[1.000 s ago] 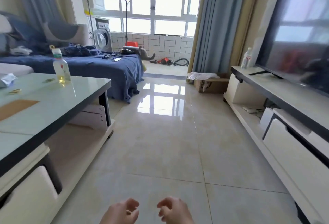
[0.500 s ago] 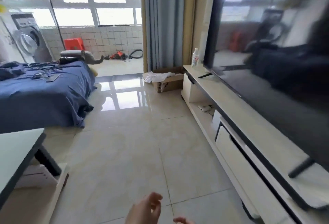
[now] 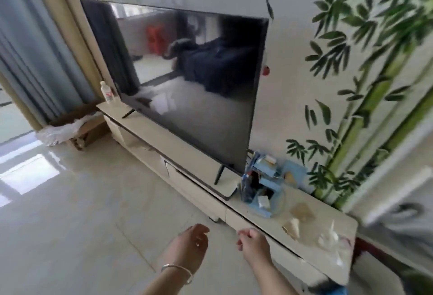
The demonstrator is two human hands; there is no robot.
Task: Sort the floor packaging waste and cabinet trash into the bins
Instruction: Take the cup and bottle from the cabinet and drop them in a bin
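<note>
On the right end of the long cream TV cabinet lies trash: a pile of blue packaging, a crumpled brown wrapper, a cone-shaped paper scrap and a clear plastic wrapper. A cardboard box lined with a white plastic bag stands on the floor at the cabinet's far left end. My left hand and right hand hover low in front of the cabinet, fingers loosely curled, holding nothing.
A large black TV stands on the cabinet, with a white bottle at its left end. Blue-grey curtains hang at the left. A bamboo mural covers the right wall. Glossy tiled floor stretches before the cabinet.
The view has swung right, from the room with bed and coffee table to the TV cabinet's right end. Both hands now show in front of the cabinet, higher in the frame.
</note>
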